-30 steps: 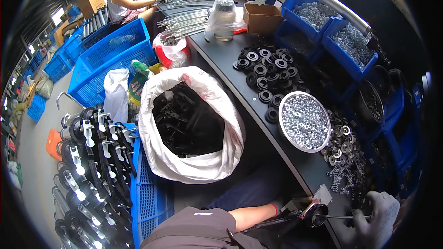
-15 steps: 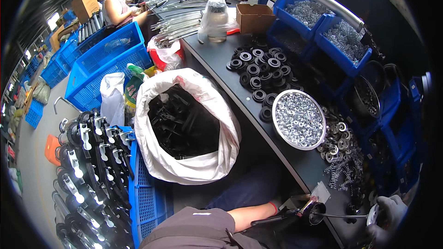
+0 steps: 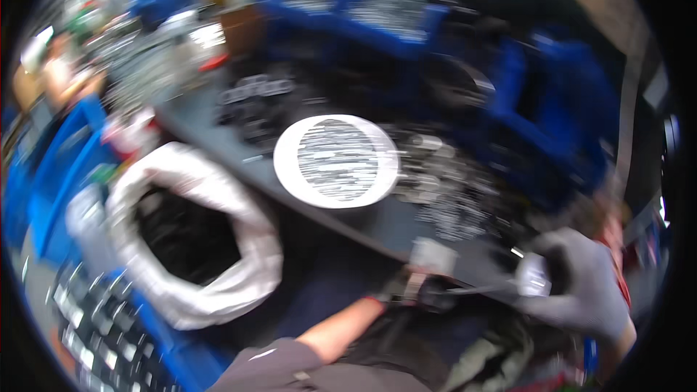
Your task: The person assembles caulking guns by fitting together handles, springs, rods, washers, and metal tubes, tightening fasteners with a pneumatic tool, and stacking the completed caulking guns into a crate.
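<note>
The picture is blurred by motion. My left hand (image 3: pixel 408 289), in a dark glove, is closed on a small dark part at the near edge of the grey bench (image 3: pixel 218 138). My right hand (image 3: pixel 581 287), in a grey glove, grips a tool with a thin metal shaft (image 3: pixel 483 290) that reaches left to the part in my left hand. A white dish (image 3: pixel 287 163) of small silver parts stands on the bench just beyond both hands.
A white sack (image 3: pixel 239 287) of black parts stands open at lower left. Blue crates (image 3: pixel 43 174) lie left of it, with black parts (image 3: pixel 87 334) racked below. Blue bins (image 3: pixel 406 18) line the back of the bench. Another person (image 3: pixel 62 76) is at far left.
The view has swung to the right and down, so the dish now sits mid-frame and everything is blurred. Both hands keep their hold on the part and the tool.
</note>
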A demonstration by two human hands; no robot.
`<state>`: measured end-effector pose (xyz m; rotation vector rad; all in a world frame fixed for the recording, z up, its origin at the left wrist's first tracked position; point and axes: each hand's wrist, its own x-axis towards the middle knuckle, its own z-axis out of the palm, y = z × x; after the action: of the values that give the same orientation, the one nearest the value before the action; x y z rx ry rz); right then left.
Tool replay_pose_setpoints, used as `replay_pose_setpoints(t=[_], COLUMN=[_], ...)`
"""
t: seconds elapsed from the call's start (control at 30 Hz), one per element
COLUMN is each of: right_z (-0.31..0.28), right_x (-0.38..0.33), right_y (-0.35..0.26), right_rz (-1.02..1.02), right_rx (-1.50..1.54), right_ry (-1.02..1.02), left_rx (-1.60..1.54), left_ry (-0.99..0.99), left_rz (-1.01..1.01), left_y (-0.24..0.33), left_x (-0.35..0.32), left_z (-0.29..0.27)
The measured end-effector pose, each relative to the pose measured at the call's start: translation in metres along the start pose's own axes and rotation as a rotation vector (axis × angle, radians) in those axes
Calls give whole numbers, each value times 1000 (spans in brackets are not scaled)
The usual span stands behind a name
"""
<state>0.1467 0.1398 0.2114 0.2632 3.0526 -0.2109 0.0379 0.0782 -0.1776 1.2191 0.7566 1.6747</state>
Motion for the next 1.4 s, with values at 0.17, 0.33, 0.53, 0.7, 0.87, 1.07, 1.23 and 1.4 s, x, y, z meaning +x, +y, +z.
replay_pose_setpoints(t=[0.17, 0.33, 0.53, 0.7, 0.87, 1.07, 1.23, 1.4], right_z=[-8, -17, -6, 13, 28, 26, 53, 39], right_x=[12, -1, -1, -4, 36, 46, 10, 13], right_y=[11, 12, -4, -5, 19, 9, -15, -17], right_rz=[-164, 13, -94, -617, -938, -618, -137, -316], right_rx=[195, 105, -33, -588, -601, -526, -422, -78], right_ry=[-173, -156, -4, 386, 427, 323, 435, 413], left_rx=[90, -74, -219, 8, -989, 647, -320, -11], left_ry=[-118, -226, -59, 152, 100, 49, -75, -878], left_rz=[-2, -66, -79, -40, -366, -55, 596, 792], left_y=[-51, -78, -94, -39, -89, -39, -165, -111], left_x=[39, 51, 26, -7, -16, -10, 9, 43], left_z=[27, 36, 4, -7, -24, -20, -19, -38])
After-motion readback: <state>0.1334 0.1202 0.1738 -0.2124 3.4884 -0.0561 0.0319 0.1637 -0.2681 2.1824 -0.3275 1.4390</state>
